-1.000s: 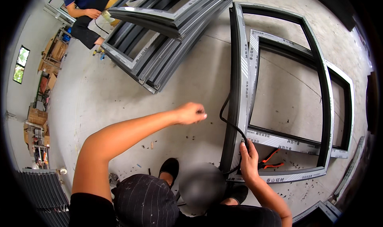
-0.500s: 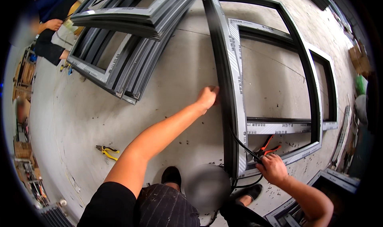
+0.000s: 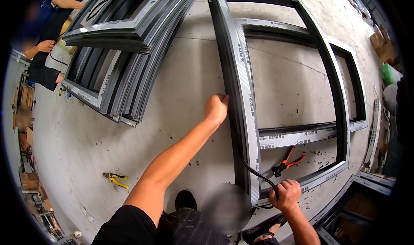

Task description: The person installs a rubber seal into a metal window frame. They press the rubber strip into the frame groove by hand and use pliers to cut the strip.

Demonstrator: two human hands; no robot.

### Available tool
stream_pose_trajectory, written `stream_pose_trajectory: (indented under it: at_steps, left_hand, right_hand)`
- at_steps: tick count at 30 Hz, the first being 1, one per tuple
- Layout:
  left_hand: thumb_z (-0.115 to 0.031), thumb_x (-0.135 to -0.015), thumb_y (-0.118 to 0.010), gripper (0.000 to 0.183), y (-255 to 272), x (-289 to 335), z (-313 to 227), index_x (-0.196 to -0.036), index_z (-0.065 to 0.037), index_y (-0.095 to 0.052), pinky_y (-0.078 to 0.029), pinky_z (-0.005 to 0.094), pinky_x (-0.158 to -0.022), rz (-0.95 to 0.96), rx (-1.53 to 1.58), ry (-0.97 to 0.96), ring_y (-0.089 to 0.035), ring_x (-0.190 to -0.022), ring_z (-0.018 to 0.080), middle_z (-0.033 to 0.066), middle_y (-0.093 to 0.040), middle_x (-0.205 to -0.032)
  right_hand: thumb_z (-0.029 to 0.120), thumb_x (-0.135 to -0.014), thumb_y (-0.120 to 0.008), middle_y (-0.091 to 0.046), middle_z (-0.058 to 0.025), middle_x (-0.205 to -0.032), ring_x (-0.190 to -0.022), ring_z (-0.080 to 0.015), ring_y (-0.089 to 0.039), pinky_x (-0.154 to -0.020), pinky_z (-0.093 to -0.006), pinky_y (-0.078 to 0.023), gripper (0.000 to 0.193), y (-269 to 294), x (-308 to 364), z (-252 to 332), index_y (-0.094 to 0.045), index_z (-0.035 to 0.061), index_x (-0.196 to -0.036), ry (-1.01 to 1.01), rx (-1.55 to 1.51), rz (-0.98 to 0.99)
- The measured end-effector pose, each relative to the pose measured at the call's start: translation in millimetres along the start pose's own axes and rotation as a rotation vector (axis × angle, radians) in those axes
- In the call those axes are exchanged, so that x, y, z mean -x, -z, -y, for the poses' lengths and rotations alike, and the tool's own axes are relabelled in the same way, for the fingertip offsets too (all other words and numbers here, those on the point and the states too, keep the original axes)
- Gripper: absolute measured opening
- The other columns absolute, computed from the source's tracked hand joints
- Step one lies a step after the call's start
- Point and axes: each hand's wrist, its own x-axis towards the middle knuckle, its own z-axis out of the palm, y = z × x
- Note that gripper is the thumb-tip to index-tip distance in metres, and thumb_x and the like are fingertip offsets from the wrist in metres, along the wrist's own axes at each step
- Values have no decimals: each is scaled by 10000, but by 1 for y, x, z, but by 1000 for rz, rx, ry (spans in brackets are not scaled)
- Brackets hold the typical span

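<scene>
A dark window frame (image 3: 242, 87) with pale film on its face stands out in front of me, over other frames. My left hand (image 3: 215, 109) is closed at its left outer side; whatever the fingers pinch there is hidden. My right hand (image 3: 287, 194) is wrapped round a thin black rubber strip (image 3: 257, 173) near the frame's lower edge. From this hand the strip curves up to the frame's left side bar. Red-handled pliers (image 3: 286, 162) lie within the frame's lower opening, just above my right hand.
Yellow-handled pliers (image 3: 115, 180) lie on the floor at left. A stack of dark frames (image 3: 129, 79) stands at upper left, with a co-worker's hand (image 3: 45, 46) beside it. More frames (image 3: 345, 210) lie at lower right. A blurred dark round patch (image 3: 227, 208) covers the area near my feet.
My right hand has moved down, away from the red-handled pliers, with the black strip still in it. My left hand stays at the frame's left side. The whole view has shifted slightly.
</scene>
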Motion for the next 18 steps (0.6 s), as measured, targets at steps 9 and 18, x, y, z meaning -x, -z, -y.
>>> stream_pose_trajectory:
  at_steps: [9,18]
  left_hand:
    - [-244,-960,-559,324,11,-55,-17,-1068,54,-629,-527,310,-711,239,300,31,-629,-768,178,98,-669,-877]
    - [-320,-949,-590,464,24,-45,-19,-1264,11,-511,-476,382,-933,454,473,206,-613,-1017,213,97,-633,-1124]
  right_hand:
    - [98,-696,-689,-593,-99,-806,-694,-275,-565,-582,-378,-459,249,-8,-44,40,-631,50,-934,-151,-136,-244]
    - [11,-810,-690,-632,-157,-868,-754,-326,-601,-660,-402,-484,250,-11,42,152,-613,8,-1048,-576,-601,-250]
